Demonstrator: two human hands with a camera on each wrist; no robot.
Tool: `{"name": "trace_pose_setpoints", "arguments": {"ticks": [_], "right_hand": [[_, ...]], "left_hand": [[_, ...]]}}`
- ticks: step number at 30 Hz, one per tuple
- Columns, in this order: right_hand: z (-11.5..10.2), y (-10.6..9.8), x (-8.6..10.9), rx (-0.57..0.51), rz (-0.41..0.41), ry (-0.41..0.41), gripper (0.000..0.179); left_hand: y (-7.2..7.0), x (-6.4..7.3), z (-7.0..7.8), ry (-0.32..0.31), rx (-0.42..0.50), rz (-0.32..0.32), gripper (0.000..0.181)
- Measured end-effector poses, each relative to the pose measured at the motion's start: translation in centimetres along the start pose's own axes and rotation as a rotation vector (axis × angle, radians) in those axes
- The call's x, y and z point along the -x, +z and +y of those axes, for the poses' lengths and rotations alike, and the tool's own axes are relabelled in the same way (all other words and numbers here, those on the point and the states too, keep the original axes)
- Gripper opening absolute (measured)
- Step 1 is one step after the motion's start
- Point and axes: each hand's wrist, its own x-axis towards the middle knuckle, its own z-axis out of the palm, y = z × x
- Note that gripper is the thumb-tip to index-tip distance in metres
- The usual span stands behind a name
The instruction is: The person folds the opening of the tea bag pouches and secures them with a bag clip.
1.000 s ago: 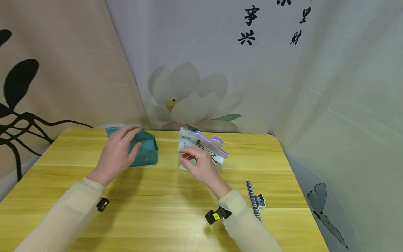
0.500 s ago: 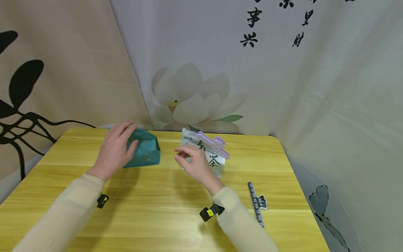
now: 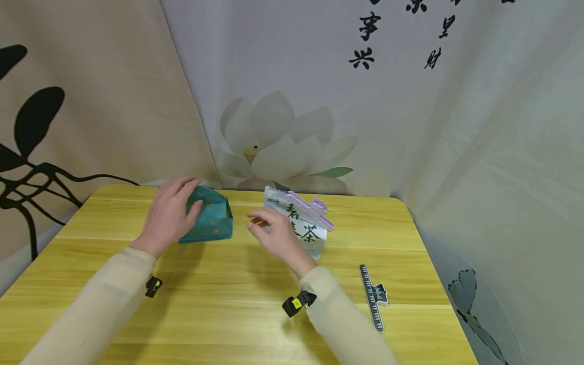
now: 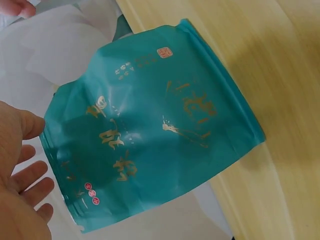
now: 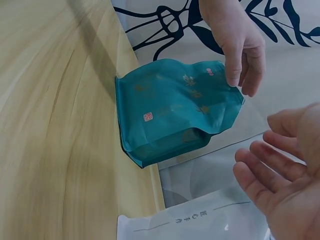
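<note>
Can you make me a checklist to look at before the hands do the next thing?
1. Teal pouch standing up: ok, its base is on the table.
2. Left hand touching the teal pouch: cannot tell; it is at the top edge, but contact is unclear.
3. Right hand free: ok, it holds nothing.
4. Clip on the teal pouch: not ok, none shows there; the black-and-white clip lies on the table.
5. Purple clip on the white tea pouch: ok, it is on there.
</note>
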Motion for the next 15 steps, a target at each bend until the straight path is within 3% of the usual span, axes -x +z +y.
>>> {"name": "trace_pose_setpoints", "arguments": {"ticks": [15], "right_hand": [[0.8, 1.9, -1.9, 0.001, 0.006, -0.025, 0.024]], "left_hand": [[0.3, -0.7, 0.1, -0.057, -0.01, -0.079, 0.046]]}}
